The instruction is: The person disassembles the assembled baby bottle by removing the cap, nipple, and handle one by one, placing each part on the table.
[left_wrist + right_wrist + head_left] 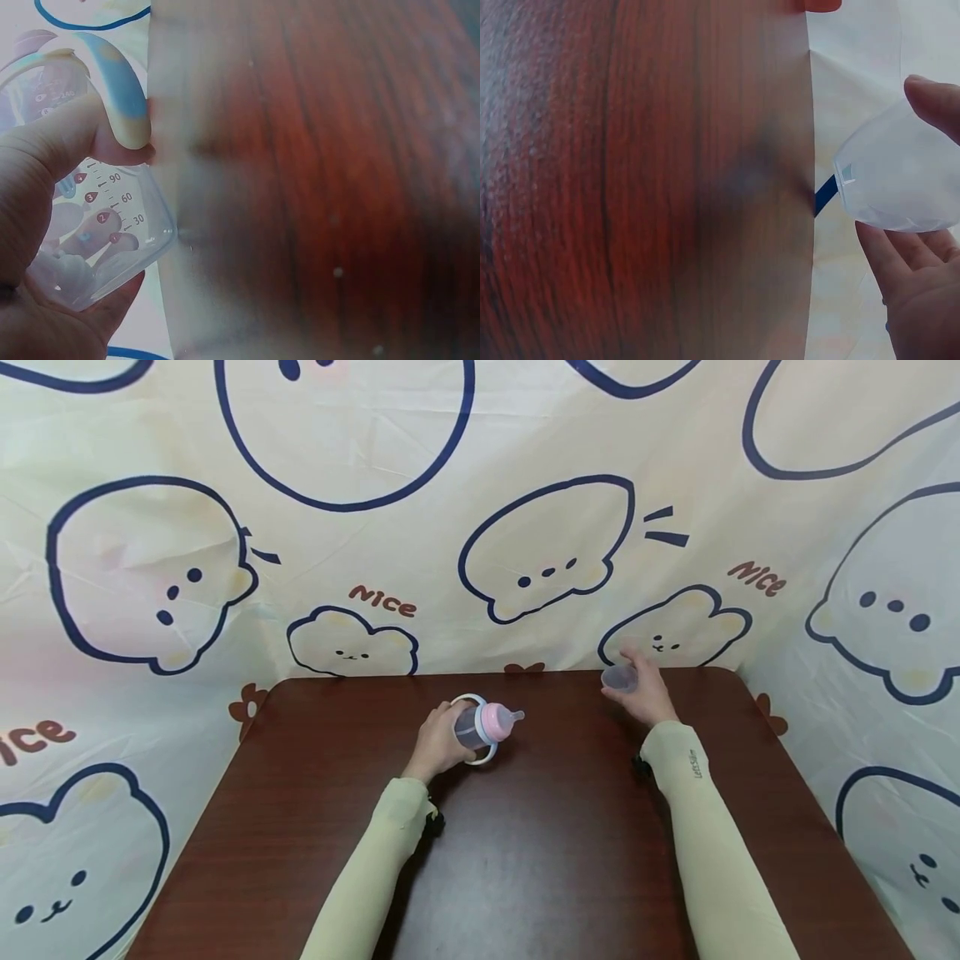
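In the head view my left hand [437, 742] grips a baby bottle [474, 727] with a pink collar, a clear teat and pale handles. The bottle lies tilted, its teat toward the right. The left wrist view shows red measuring marks on the clear body of the bottle [112, 225], with the thumb across it near a blue and cream handle. Over the table's far right part, my right hand [647, 693] holds a translucent, dome-shaped cap [620, 677]. Thumb and fingers lie on opposite sides of the cap [900, 169] in the right wrist view.
A dark reddish-brown table [525, 860] spreads below both hands. A pale cloth [420, 543] with cartoon outlines hangs behind its far edge and along both sides.
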A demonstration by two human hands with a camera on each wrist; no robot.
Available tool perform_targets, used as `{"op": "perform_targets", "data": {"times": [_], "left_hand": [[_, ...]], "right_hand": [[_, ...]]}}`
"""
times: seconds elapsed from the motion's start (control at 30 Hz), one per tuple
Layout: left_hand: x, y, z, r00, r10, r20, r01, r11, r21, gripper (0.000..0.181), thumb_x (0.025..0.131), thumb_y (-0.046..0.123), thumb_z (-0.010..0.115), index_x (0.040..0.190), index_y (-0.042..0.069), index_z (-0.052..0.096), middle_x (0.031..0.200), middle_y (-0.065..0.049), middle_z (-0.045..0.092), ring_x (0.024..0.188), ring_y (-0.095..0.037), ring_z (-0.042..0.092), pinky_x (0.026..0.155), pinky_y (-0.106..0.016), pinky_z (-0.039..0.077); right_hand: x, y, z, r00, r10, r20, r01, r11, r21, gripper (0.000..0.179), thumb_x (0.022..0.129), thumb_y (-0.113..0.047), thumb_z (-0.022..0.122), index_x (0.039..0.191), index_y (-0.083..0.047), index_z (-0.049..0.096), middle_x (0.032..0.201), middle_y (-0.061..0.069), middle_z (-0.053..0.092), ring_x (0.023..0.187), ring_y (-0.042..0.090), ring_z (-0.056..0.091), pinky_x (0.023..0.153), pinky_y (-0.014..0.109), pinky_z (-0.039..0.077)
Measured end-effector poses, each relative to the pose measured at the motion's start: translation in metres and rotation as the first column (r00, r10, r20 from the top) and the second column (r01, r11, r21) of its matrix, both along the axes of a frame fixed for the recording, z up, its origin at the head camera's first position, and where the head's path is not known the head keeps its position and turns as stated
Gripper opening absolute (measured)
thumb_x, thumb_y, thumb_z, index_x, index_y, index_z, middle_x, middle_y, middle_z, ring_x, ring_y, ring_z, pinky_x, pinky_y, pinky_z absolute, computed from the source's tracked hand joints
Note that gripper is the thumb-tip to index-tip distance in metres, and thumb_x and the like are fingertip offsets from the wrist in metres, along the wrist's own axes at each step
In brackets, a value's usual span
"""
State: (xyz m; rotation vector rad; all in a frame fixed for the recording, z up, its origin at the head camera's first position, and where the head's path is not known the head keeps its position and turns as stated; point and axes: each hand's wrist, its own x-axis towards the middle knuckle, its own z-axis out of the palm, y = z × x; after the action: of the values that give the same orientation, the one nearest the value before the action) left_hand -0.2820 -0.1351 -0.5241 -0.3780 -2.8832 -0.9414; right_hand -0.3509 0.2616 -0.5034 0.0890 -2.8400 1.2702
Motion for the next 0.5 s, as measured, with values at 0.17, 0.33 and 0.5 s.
{"op": "perform_targets", "data": {"times": [0.17,0.33,0.5], "left_hand": [[0.0001,0.0002,-0.0013,1.000,-0.007,-0.009,0.007,1.000,-0.002,0.086,0.057,0.013,0.099,0.135,0.016,0.063,0.122,-0.013,0.062,0.113,-0.034,0.057,0.095,-0.056,0.051],[0.0000,0.0005,-0.0009,1.000,-0.005,-0.013,0.005,1.000,-0.002,0.086,0.056,0.013,0.099,0.134,0.017,0.063,0.122,-0.013,0.063,0.114,-0.034,0.057,0.095,-0.057,0.051],[-0.0001,0.0006,-0.0010,1.000,0.002,-0.005,-0.002,1.000,-0.003,0.086,0.056,0.013,0.099,0.134,0.017,0.063,0.122,-0.013,0.062,0.114,-0.034,0.057,0.095,-0.056,0.051]], "right_hand": [[-0.0003,0.0021,-0.0056,1.000,-0.002,0.006,0.002,1.000,0.001,0.086,0.093,-0.030,0.077,0.163,-0.019,0.028,0.161,0.026,0.030,0.141,0.049,0.038,0.111,0.071,0.036],[0.0010,0.0031,-0.0073,1.000,-0.006,0.011,0.006,1.000,0.009,0.086,0.095,-0.031,0.076,0.164,-0.017,0.026,0.162,0.027,0.027,0.142,0.051,0.036,0.113,0.071,0.034],[0.0022,0.0028,-0.0085,0.999,-0.010,0.031,0.010,1.000,0.014,0.087,0.095,-0.029,0.075,0.164,-0.012,0.025,0.161,0.028,0.026,0.143,0.051,0.036,0.114,0.068,0.034]]}}
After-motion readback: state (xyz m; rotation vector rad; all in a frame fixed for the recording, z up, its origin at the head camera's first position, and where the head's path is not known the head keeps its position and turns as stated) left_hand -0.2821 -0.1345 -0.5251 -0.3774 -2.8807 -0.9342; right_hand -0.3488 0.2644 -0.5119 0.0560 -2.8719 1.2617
